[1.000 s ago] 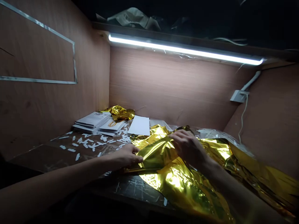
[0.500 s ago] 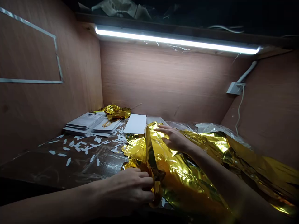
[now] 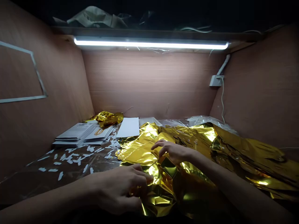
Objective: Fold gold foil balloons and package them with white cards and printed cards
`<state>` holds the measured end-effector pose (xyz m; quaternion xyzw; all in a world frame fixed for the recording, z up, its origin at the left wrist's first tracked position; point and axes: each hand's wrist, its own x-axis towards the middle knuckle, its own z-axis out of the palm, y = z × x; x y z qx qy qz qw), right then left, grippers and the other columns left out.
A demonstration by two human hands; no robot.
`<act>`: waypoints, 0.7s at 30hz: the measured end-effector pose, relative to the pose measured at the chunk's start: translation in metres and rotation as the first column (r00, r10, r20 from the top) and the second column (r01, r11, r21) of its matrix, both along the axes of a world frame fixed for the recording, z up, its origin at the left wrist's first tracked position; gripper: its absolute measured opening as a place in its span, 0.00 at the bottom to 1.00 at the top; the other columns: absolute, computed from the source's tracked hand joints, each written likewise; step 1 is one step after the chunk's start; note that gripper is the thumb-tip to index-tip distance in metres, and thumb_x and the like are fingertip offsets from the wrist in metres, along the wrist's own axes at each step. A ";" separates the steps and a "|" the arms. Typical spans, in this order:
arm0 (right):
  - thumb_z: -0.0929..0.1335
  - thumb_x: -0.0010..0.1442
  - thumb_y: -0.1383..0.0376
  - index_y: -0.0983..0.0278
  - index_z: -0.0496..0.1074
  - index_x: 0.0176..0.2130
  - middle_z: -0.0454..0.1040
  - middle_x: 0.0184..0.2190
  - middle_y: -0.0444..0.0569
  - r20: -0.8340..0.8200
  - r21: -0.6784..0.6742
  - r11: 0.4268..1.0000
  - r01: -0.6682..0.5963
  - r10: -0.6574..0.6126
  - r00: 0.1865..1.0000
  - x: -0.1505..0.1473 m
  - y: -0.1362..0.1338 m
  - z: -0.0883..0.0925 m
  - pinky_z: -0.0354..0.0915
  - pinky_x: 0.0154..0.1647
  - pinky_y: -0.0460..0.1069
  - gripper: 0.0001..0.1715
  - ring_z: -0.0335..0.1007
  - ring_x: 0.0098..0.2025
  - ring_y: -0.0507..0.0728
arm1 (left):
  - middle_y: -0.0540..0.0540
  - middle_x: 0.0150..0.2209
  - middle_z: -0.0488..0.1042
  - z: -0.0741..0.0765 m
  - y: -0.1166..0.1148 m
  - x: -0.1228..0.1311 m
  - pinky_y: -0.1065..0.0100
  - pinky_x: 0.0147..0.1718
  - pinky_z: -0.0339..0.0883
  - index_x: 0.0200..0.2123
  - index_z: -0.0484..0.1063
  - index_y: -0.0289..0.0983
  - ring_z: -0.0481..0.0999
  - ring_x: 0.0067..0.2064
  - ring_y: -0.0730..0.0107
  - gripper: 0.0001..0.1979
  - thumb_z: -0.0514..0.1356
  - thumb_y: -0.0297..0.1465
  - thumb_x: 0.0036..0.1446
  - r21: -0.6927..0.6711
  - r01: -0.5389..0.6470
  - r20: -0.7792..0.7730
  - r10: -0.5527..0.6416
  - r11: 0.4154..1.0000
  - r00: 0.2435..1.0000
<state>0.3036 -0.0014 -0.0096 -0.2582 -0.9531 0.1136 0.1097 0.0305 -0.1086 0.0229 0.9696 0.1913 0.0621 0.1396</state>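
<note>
Crumpled, shiny gold foil (image 3: 135, 151) lies in flat layers in front of me, with a wavy edge on its left side. My left hand (image 3: 121, 188) rests over its near left part. The index finger stretches over the foil and the thumb stands apart, while the other fingertips are partly hidden in shadow. Farther up and to the right, my right hand (image 3: 174, 151) touches the foil with bent, spread fingers. A fold of foil lies beneath its palm. More gold foil (image 3: 247, 149) spreads out to the right, under and beyond my right forearm.
Stacked white cards (image 3: 76, 133) stand at the left, with an orange loop (image 3: 99, 132) and bunched gold foil (image 3: 108, 118) by them. White paper scraps (image 3: 74, 158) litter the dark tabletop. A white card (image 3: 128, 127) and clear plastic (image 3: 205, 120) lie behind. Wooden walls enclose the table.
The upright fold of foil between my hands now lies flatter. My right hand has come nearer and its fingers are more bent. My left hand's fingers have loosened. The view has turned slightly.
</note>
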 end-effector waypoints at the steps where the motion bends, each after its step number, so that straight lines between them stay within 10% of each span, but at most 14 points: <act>1: 0.70 0.48 0.80 0.59 0.84 0.38 0.76 0.58 0.49 -0.055 -0.036 0.999 -0.003 0.001 0.998 0.004 0.003 -0.004 0.67 0.59 0.58 0.23 0.70 0.58 0.63 | 0.46 0.42 0.80 0.006 0.007 -0.001 0.66 0.45 0.68 0.40 0.77 0.39 0.76 0.44 0.60 0.08 0.60 0.36 0.64 -0.129 -0.024 -0.018 0.022 0.991 1.000; 6: 0.71 0.49 0.75 0.62 0.84 0.38 0.84 0.40 0.48 -0.259 -0.087 0.995 0.039 -0.061 0.964 0.012 0.009 -0.015 0.72 0.46 0.50 0.18 0.79 0.41 0.58 | 0.46 0.39 0.81 0.020 0.041 0.008 0.70 0.35 0.66 0.45 0.80 0.37 0.77 0.37 0.66 0.19 0.58 0.44 0.66 -0.410 -0.221 -0.127 0.185 0.885 0.974; 13: 0.71 0.54 0.70 0.58 0.84 0.45 0.84 0.40 0.47 -0.319 -0.046 0.971 0.236 -0.238 0.917 0.020 0.014 -0.023 0.71 0.46 0.51 0.20 0.79 0.41 0.58 | 0.48 0.29 0.79 -0.013 0.053 0.034 0.71 0.30 0.62 0.41 0.79 0.37 0.73 0.28 0.71 0.07 0.61 0.28 0.61 -0.031 -0.291 0.018 0.292 0.956 0.956; 21: 0.65 0.57 0.73 0.60 0.83 0.47 0.84 0.42 0.50 -0.399 -0.208 0.941 0.266 -0.330 0.855 0.016 0.018 -0.029 0.74 0.49 0.53 0.23 0.80 0.43 0.59 | 0.42 0.44 0.76 -0.033 0.021 0.058 0.66 0.38 0.68 0.40 0.74 0.39 0.74 0.40 0.63 0.03 0.60 0.29 0.64 0.316 0.055 -0.002 -0.057 0.947 0.998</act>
